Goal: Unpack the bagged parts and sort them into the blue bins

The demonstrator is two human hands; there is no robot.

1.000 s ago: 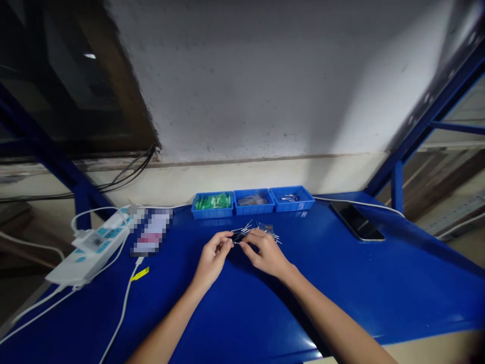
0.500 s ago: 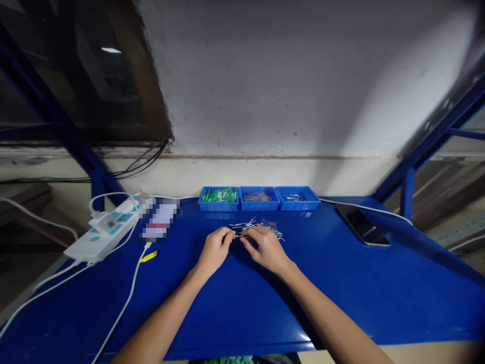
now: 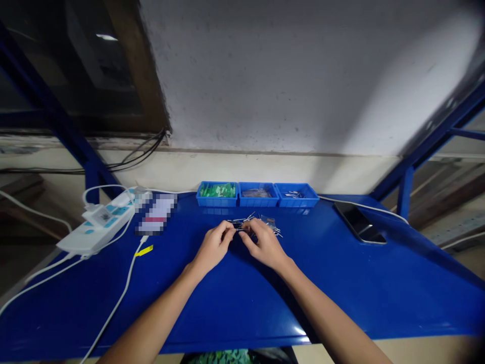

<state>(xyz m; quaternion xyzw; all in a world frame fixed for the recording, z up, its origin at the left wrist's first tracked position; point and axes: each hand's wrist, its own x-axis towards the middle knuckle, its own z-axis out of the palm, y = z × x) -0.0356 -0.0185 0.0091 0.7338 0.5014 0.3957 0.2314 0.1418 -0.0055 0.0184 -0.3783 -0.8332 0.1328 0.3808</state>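
A thin silvery metal rod (image 3: 239,230) spans the small gap between my two hands. My left hand (image 3: 212,246) pinches its left end between thumb and fingertips. Curled in from the other side, my right hand (image 3: 267,246) has thumb and fingertips closed at the rod's right end. The fine detail of that end is hidden by the fingers. Just behind the hands lies a loose pile of similar metal rods (image 3: 248,217), partly covered by the right hand. A small clear plastic bag (image 3: 268,221) rests at the pile's right side.
Three blue bins stand along the back: one with green packets (image 3: 217,203), one with clear bags (image 3: 258,202), one with metal pieces (image 3: 298,203). A black phone (image 3: 359,223) lies right. Left are a power strip (image 3: 96,222), a blurred-out phone (image 3: 156,215) and white cables (image 3: 129,278).
The right hand's fingers have shifted slightly at the rod, with the thumb and index finger a little more apart. The whole view has tilted and moved slightly.
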